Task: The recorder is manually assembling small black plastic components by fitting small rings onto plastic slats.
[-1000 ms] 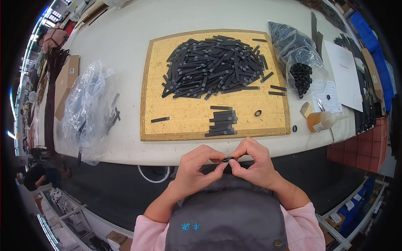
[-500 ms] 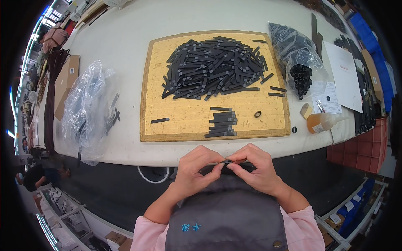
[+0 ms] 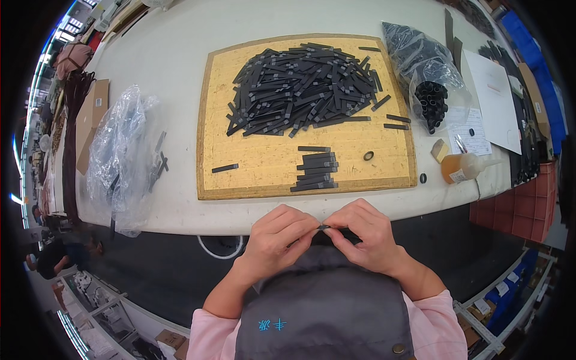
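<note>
Just off the table's front edge, my left hand (image 3: 279, 237) and my right hand (image 3: 363, 234) meet fingertip to fingertip. Thumbs and forefingers of both pinch a small dark strip-like piece (image 3: 324, 227), mostly hidden by the fingers. Ahead of them lies a yellow board (image 3: 258, 171) with a brown border. A short row of black strips (image 3: 317, 171) with grey ends rests near its front edge, and a large loose pile of the same strips (image 3: 300, 90) covers its far half. One single strip (image 3: 225, 168) sits at the left, and a small dark ring (image 3: 368, 156) at the right.
On the right are a clear bag of black tube-like pieces (image 3: 431, 99), a bottle of amber liquid (image 3: 459, 168), a pale yellow block (image 3: 440, 150) and white paper (image 3: 492, 99). A crumpled clear bag (image 3: 123, 159) lies left. A red crate (image 3: 513, 207) stands below the table's right end.
Both hands keep pinching the piece, and the fingers have shifted slightly around it. Less of the piece shows now. The whole view has tilted a little; things on the table lie where they were.
</note>
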The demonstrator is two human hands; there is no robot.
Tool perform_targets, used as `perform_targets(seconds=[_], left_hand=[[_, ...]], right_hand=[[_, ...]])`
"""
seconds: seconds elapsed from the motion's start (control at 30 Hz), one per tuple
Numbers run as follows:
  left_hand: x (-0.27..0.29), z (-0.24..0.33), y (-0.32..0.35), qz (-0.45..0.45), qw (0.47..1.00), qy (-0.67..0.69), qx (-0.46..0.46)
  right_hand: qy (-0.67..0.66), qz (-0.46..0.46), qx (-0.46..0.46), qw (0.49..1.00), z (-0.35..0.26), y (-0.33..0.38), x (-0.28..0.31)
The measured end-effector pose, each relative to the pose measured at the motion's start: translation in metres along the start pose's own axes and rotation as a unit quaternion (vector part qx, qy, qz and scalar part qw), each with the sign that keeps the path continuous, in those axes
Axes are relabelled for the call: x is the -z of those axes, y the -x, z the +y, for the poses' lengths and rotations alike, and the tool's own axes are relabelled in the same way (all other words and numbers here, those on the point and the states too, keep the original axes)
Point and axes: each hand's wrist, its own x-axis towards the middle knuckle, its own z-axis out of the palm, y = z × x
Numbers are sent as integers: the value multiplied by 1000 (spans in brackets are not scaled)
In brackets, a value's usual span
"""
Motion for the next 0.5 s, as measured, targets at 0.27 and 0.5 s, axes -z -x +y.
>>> perform_targets(seconds=[0.27,0.5], left_hand=[[-1,-4,4,3,1000,14,2],[-2,-6,9,2,998,54,20]], right_hand=[[-57,-25,-42,997,0,-2,3],[-136,-82,-70,985,8,-2,5]])
